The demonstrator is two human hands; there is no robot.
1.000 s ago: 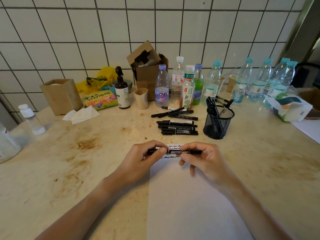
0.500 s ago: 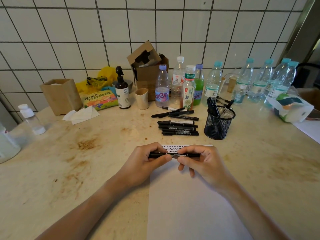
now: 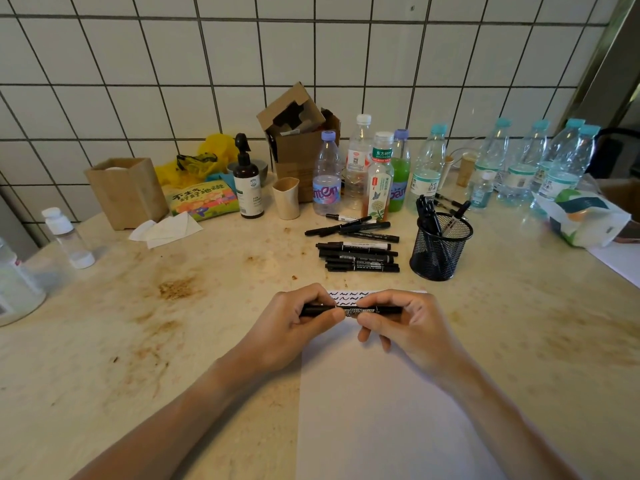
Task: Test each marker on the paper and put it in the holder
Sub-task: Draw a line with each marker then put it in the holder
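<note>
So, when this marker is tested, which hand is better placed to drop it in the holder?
The right hand, probably. The mesh holder stands beyond and to the right of it, so the left hand would have to cross over. Both hands now grip the marker above the paper.

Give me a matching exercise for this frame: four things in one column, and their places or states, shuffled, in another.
Things:
1. marker
2. holder
3. paper
4. pump bottle

Places or states:
A. lies under the hands, squiggles along its far edge
B. held level by the left hand and right hand
C. stands left of the cup
D. black mesh, markers standing in it

Pairs: 1-B, 2-D, 3-A, 4-C
</note>
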